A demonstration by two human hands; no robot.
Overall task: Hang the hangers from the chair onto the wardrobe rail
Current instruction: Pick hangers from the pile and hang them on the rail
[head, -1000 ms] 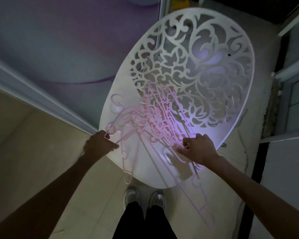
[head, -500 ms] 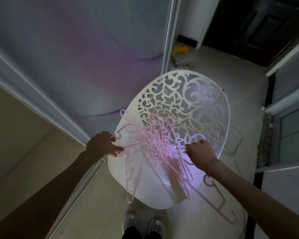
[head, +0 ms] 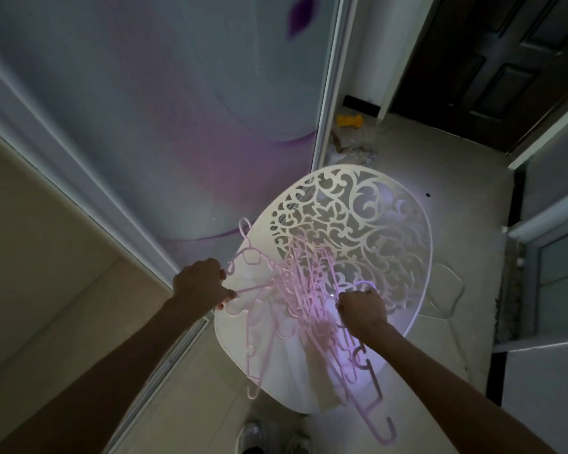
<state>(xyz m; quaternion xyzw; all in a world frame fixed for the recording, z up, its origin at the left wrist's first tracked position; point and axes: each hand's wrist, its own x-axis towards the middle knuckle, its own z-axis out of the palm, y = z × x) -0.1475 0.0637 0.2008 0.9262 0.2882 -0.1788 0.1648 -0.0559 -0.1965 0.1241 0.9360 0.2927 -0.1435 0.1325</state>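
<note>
Head view: a tangled bundle of pink hangers [head: 295, 290] is lying on the white chair [head: 358, 231], with some hooks hanging over its front edge. One hanger is gripped by the curled fingers of the left hand [head: 200, 285], and the bundle is pinched by the right hand [head: 361, 306]. The tangle should be lifted slowly and kept together, so that no hook is caught in the cut-out pattern. Compared with the earlier frame, the chair is seen from farther away and more of the dark door [head: 505, 60] is shown.
</note>
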